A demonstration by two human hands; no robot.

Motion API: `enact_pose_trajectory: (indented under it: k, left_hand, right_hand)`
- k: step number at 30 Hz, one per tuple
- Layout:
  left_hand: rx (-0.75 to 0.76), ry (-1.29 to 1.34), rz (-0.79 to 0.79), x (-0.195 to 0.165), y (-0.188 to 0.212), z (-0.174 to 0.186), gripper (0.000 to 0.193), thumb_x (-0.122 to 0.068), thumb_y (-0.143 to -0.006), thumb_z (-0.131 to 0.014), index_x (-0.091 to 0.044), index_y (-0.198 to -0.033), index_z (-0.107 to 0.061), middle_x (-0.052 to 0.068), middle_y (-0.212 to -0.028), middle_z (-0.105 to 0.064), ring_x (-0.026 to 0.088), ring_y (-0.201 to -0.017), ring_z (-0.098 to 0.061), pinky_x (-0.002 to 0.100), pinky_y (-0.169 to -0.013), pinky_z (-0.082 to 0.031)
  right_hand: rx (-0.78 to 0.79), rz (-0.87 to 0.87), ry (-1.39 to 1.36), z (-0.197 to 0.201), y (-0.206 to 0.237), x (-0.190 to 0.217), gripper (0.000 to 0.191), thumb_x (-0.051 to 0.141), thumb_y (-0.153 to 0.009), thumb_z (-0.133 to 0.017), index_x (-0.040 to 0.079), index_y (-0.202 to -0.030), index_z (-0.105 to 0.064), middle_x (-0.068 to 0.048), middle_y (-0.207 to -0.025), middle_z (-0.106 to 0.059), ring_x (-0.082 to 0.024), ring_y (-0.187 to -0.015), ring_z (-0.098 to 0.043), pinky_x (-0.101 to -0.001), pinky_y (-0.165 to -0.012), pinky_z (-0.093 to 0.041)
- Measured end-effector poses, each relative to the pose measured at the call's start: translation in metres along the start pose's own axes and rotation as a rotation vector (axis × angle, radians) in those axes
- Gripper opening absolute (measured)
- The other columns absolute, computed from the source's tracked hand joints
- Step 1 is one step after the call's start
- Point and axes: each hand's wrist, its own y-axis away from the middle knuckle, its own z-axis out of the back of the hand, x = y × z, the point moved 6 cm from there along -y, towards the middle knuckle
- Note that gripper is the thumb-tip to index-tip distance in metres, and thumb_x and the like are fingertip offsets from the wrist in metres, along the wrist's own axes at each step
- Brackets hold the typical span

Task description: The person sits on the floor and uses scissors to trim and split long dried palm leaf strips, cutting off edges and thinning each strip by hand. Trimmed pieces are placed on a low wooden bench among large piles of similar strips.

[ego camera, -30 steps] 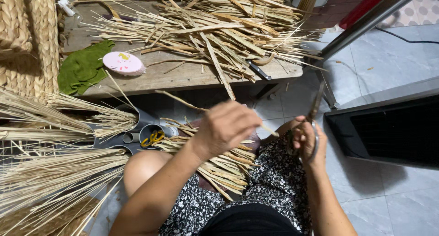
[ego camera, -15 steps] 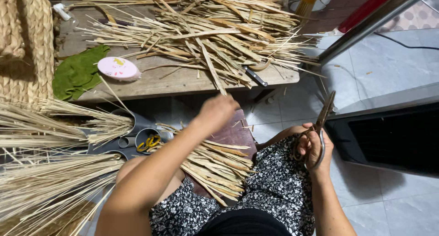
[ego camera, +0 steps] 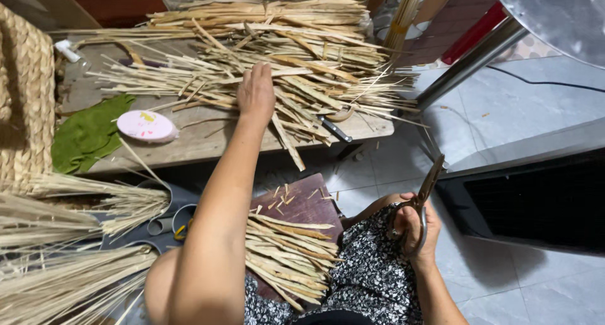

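Reed strips (ego camera: pixel 265 54) are lying heaped on the wooden worktop (ego camera: pixel 189 142); the left hand (ego camera: pixel 255 92) is resting flat, fingers loose, on that heap. Right of the worktop, the right hand (ego camera: pixel 416 227) is gripping scissors (ego camera: pixel 428 186); keeping their blades pointing away seems wise.

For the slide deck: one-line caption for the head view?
Left hand reaches into dried strips piled on a wooden bench; right hand holds scissors.
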Motion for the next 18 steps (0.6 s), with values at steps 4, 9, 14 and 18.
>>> enact_pose_trajectory:
  k: [4, 9, 14, 18]
  left_hand:
    - [0.176, -0.171, 0.038, 0.001, -0.013, -0.014, 0.019, -0.007, -0.092, -0.06, -0.005, -0.107, -0.071, 0.012, -0.11, -0.068, 0.033, -0.111, -0.06, 0.045, -0.087, -0.054]
    - [0.051, -0.114, -0.081, -0.02, -0.015, 0.006, 0.012, -0.01, -0.083, -0.066, -0.004, -0.084, -0.076, 0.015, -0.09, -0.072, 0.033, -0.095, -0.064, 0.047, -0.075, -0.054]
    - [0.628, 0.573, 0.566, -0.009, -0.029, -0.005, 0.013, -0.013, -0.091, -0.069, -0.004, -0.087, -0.078, 0.012, -0.079, -0.072, 0.019, -0.062, -0.059, 0.035, -0.053, -0.045]
    - [0.868, 0.923, 0.679, -0.031, -0.005, 0.01, 0.014, -0.012, -0.09, -0.069, -0.004, -0.096, -0.079, 0.006, -0.076, -0.074, 0.009, -0.055, -0.053, 0.024, -0.043, -0.04]
  right_hand:
    - [-0.014, -0.023, 0.009, 0.001, -0.005, -0.003, 0.032, 0.02, -0.098, -0.064, -0.003, -0.121, -0.061, 0.0, -0.069, -0.056, -0.008, -0.052, -0.049, -0.0231, -0.046, -0.04]
    - [-0.019, -0.018, 0.0, 0.004, -0.007, -0.004, 0.032, 0.019, -0.097, -0.066, -0.003, -0.121, -0.062, -0.001, -0.069, -0.056, -0.008, -0.051, -0.049, -0.0229, -0.045, -0.038]
    - [-0.009, -0.014, 0.004, 0.004, -0.006, 0.003, 0.033, 0.02, -0.098, -0.066, -0.002, -0.121, -0.062, -0.001, -0.069, -0.057, -0.008, -0.052, -0.05, -0.0233, -0.046, -0.039]
    - [-0.003, -0.014, 0.018, 0.002, -0.004, 0.008, 0.031, 0.021, -0.099, -0.065, -0.002, -0.121, -0.062, -0.001, -0.066, -0.056, -0.008, -0.051, -0.049, -0.0224, -0.047, -0.038]
